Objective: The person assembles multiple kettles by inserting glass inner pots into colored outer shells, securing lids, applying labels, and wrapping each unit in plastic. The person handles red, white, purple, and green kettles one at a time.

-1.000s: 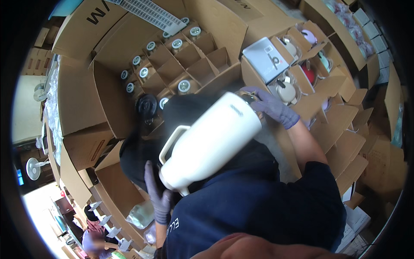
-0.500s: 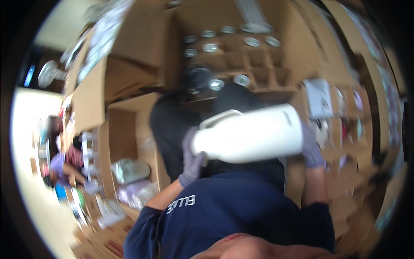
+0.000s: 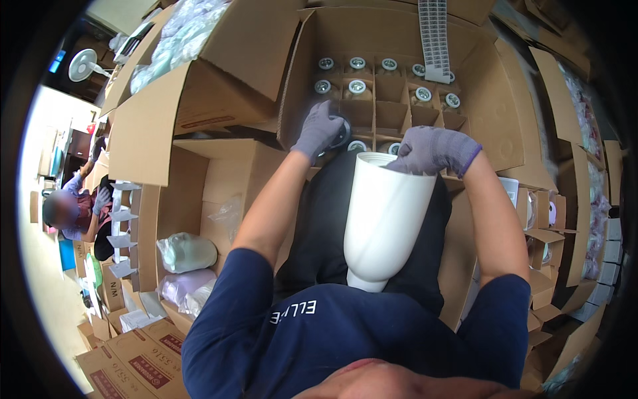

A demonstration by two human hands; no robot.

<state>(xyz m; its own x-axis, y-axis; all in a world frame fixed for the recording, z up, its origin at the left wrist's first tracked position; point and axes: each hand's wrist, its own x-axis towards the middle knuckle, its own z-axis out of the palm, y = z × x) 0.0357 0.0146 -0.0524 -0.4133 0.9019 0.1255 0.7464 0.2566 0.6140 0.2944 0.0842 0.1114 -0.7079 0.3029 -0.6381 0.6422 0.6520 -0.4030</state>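
Note:
A white tumbler (image 3: 387, 223) stands nearly upright between my thighs, its mouth up and its narrower base toward me. My right hand (image 3: 438, 151), in a grey glove, is closed over the rim, with fingertips hidden inside the mouth. My gloved left hand (image 3: 318, 132) reaches to the near left part of a divided carton (image 3: 502, 123). Its fingers curl on the edge of a dark round lid (image 3: 343, 133); part of the lid is hidden under the hand. Several round clear-and-silver tops (image 3: 357, 88) show in the carton's compartments. The tumbler's handle does not show.
A strip of printed labels (image 3: 435, 40) hangs over the carton's far wall. To my left, an open box (image 3: 183, 199) holds plastic-wrapped tumblers (image 3: 187, 253). Divided boxes (image 3: 545, 219) stand to my right. Another person (image 3: 80, 206) works at the far left.
The tumbler has swung from lying sideways to upright, mouth up. My left hand has let go of it and moved forward to the lid; my right hand has moved to its rim.

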